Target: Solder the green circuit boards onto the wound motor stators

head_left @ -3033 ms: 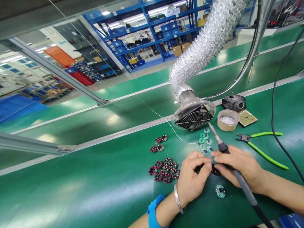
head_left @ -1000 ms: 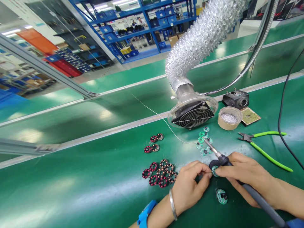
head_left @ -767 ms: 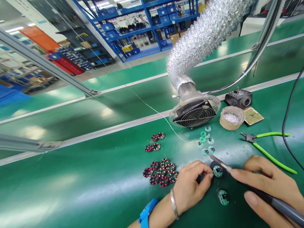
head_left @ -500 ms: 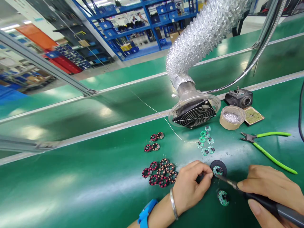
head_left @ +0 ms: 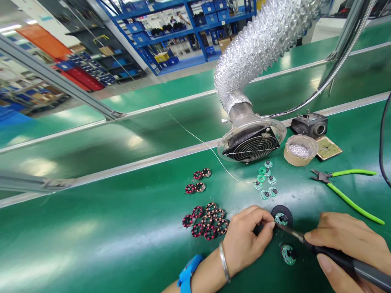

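My right hand [head_left: 351, 244] grips a soldering iron [head_left: 332, 254], its tip at the left edge of a small round green circuit board [head_left: 281, 219]. That board rests on a black disc [head_left: 289, 212]. On the board's left, my left hand [head_left: 249, 234] has thumb and forefinger pinched together close to the tip; what they hold is too small to make out. Something dark shows partly behind these fingers. A second round circuit board [head_left: 287, 254] with a black part lies nearer to me, below the disc.
Copper-wound rings [head_left: 207, 221] lie in groups to the left. Several small boards [head_left: 264, 179] sit beneath a fume extractor [head_left: 253, 146]. Green-handled cutters [head_left: 345, 185], a tub of silvery bits [head_left: 301, 150], a sponge tray [head_left: 328, 147] and a black iron stand [head_left: 310, 124] are at right.
The iron's tip has shifted very slightly left and down along the board's edge. The view has moved a little; both hands keep nearly the same pose.
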`<action>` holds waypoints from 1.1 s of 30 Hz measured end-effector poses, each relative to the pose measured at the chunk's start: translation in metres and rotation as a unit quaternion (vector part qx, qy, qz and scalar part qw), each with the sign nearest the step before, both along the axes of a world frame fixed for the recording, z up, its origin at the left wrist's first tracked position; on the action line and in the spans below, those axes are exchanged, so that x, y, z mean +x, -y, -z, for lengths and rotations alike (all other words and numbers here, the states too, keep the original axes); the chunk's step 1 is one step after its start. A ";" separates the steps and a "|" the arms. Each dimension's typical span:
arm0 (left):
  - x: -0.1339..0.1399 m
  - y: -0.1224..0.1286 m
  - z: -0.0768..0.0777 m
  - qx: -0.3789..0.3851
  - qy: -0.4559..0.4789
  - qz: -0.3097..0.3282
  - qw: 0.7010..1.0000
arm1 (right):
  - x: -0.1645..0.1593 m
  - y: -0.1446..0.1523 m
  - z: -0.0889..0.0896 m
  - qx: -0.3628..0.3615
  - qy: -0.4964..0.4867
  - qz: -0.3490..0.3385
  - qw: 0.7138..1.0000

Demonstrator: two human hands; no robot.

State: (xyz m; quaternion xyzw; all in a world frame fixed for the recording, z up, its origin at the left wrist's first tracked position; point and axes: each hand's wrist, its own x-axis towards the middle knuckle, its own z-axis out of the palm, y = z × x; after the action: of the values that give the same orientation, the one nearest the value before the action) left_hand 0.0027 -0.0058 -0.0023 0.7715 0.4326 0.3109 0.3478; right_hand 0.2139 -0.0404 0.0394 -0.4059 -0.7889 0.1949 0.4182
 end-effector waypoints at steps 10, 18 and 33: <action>0.000 0.000 -0.001 0.011 -0.005 0.004 1.000 | 0.002 0.006 0.004 0.004 -0.008 0.023 1.000; 0.000 0.000 -0.001 0.026 -0.001 0.001 1.000 | 0.007 -0.014 0.008 0.020 -0.013 -0.006 1.000; 0.001 0.007 0.003 0.084 -0.012 0.028 0.996 | -0.006 -0.041 0.042 0.018 0.031 -0.136 0.990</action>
State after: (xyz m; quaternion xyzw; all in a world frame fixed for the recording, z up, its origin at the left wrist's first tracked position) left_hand 0.0033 -0.0129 -0.0057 0.8135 0.3876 0.3273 0.2846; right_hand 0.2076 0.0009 -0.0024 -0.2928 -0.8528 0.2227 0.3706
